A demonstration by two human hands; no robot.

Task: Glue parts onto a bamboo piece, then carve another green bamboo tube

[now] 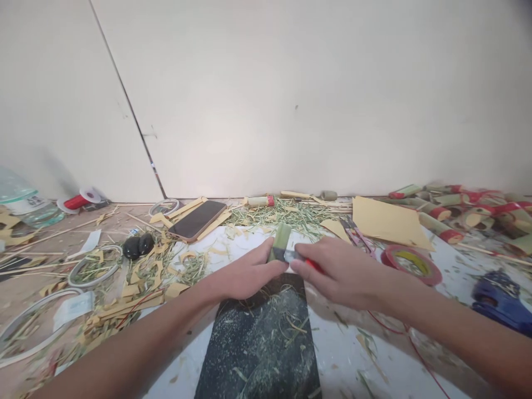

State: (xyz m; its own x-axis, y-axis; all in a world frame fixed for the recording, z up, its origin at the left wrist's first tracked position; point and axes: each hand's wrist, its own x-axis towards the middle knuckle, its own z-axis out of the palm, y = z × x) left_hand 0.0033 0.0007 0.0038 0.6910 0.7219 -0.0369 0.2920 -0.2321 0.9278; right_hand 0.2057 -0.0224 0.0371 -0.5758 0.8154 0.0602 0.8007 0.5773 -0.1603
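My left hand is closed around the lower end of a short green bamboo piece, holding it upright over the far edge of a dark cutting mat. My right hand grips a red-handled knife whose blade rests against the bamboo's side. Green shavings lie scattered on the mat below both hands.
A phone lies back left beside two black stones. Clear tape rolls sit left, a red tape roll and tan paper right. Red-taped bamboo pieces pile at far right, a blue object nearer. A wall stands behind.
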